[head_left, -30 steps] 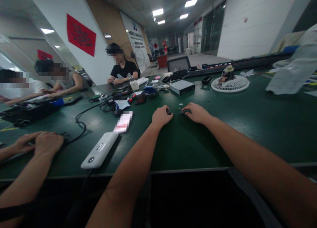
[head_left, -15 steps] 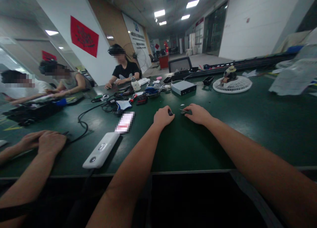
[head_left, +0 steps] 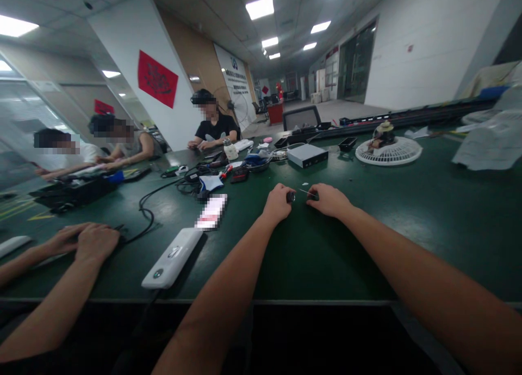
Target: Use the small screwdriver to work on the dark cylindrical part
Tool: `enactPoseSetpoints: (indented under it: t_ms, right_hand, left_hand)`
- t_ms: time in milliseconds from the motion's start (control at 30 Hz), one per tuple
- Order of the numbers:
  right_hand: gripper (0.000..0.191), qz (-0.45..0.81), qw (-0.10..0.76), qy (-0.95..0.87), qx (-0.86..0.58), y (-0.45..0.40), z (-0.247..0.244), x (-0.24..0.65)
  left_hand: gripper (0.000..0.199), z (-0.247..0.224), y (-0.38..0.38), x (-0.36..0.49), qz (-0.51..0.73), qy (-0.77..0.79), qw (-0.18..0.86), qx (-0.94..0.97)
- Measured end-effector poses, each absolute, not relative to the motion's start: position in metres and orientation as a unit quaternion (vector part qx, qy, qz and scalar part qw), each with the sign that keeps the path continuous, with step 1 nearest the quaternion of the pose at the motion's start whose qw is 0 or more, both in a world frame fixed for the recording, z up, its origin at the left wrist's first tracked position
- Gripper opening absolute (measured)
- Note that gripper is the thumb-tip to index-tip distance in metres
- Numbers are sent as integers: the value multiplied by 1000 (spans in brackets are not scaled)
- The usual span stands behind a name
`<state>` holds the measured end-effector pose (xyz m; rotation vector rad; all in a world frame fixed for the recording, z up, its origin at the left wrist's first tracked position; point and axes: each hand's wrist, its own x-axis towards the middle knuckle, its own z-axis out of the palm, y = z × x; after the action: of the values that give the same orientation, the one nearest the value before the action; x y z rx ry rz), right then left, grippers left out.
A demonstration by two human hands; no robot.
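Carefully, your left hand (head_left: 278, 204) pinches a small dark cylinder (head_left: 291, 197), and your right hand (head_left: 329, 200) closes on a thin silver pin (head_left: 306, 192); both rest close together on the dark green workbench (head_left: 367, 266), probably for steadiness.

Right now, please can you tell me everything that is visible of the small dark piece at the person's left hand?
The small dark piece is short and roughly cylindrical, with a dull shine; its material and finer parts are too small to tell. It appears pinched at the fingertips of the left hand, above the dark green workbench; contact with the bench cannot be confirmed. It stays apart from the right hand.
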<state>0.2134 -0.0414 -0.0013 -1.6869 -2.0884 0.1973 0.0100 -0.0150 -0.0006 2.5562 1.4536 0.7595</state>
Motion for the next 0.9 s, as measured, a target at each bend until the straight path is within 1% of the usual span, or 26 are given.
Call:
enactPoseSetpoints:
  t_ms: [67,133,233,367,433,567,733,833,900]
  right_hand:
    - [15,94,241,-752,-607,-41,-2,216]
    - [13,121,261,-744,-602,-42,-1,218]
    - [14,163,306,-721,-600,-44,-1,219]
    - [13,193,376,-708,-565,-46,-1,216]
    - [14,195,395,-719,-538,-46,-2,213]
    - [19,173,403,-729,-525,-46,-3,211]
    - [15,133,406,-723,-543,-51,4,212]
    - [17,154,400,-716,-552,-52,2,213]
    - [18,181,393,-728,-532,-49,-2,213]
  left_hand:
    - [42,0,-16,10,257,475,60,840]
    - [38,2,-18,11,269,477,65,834]
    - [29,5,-19,11,283,481,72,827]
    - [28,10,-24,11,281,444,70,848]
    - [27,13,-28,12,270,425,74,861]
    - [27,19,-33,13,244,412,80,875]
    - [33,20,-33,10,229,370,63,898]
    - [35,19,-32,8,230,350,54,907]
    - [35,19,-32,9,228,337,48,912]
